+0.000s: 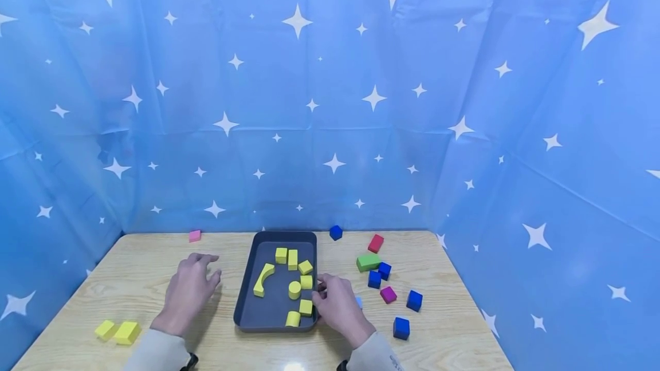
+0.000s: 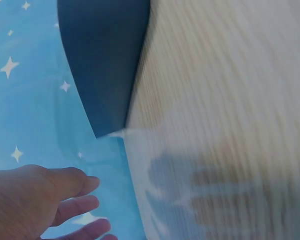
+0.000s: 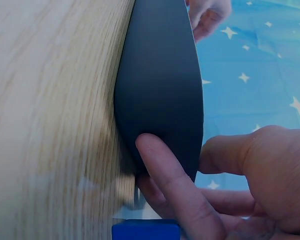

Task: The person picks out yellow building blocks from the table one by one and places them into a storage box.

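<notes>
A dark grey tray lies on the wooden table, holding several yellow blocks, among them an arch and a cylinder. My right hand pinches the tray's right side. In the right wrist view, its index finger presses the outer wall, and the thumb is at the rim from the other side. To the tray's left, my left hand hovers over the table, fingers apart and holding nothing. The left wrist view shows this hand away from the tray wall.
Two yellow blocks lie at the front left, a pink block at the back left. Right of the tray are a green block, a red block, a magenta block and several blue blocks. A starry blue curtain encloses the table.
</notes>
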Available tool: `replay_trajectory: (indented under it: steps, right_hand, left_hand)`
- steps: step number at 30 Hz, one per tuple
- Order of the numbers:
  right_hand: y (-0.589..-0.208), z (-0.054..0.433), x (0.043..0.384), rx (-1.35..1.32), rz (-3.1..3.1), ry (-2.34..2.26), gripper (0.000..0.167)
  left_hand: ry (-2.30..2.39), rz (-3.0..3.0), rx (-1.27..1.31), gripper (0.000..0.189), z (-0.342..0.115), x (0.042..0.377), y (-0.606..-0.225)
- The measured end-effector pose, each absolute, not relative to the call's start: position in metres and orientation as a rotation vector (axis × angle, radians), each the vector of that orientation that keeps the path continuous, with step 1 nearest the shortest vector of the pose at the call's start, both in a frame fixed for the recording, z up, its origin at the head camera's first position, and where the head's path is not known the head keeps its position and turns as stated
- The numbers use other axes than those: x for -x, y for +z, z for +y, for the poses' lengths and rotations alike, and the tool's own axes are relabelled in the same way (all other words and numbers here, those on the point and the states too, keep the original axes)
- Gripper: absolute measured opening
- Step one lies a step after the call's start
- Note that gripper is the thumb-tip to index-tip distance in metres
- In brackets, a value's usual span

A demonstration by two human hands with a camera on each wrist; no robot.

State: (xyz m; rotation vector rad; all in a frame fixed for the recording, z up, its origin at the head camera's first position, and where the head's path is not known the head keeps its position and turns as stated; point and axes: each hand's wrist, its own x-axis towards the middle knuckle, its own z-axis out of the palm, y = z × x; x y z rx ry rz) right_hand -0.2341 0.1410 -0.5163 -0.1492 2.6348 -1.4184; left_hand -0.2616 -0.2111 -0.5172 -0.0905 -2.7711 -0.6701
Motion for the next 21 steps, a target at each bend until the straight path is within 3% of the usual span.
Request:
replay_trajectory:
  steps: [12, 21]
  right_hand:
    - [-0.514, 0.140, 0.235, 0.131, 2.628, -1.405, 0.051]
    - [-0.515, 0.140, 0.233, 0.142, 2.634, -1.412, 0.050]
  left_hand:
    - [-0.634, -2.998, -0.107, 0.065, -0.240, 0.266, -0.523]
    - [-0.608, -3.014, -0.035, 0.052, -0.244, 0.262, -0.523]
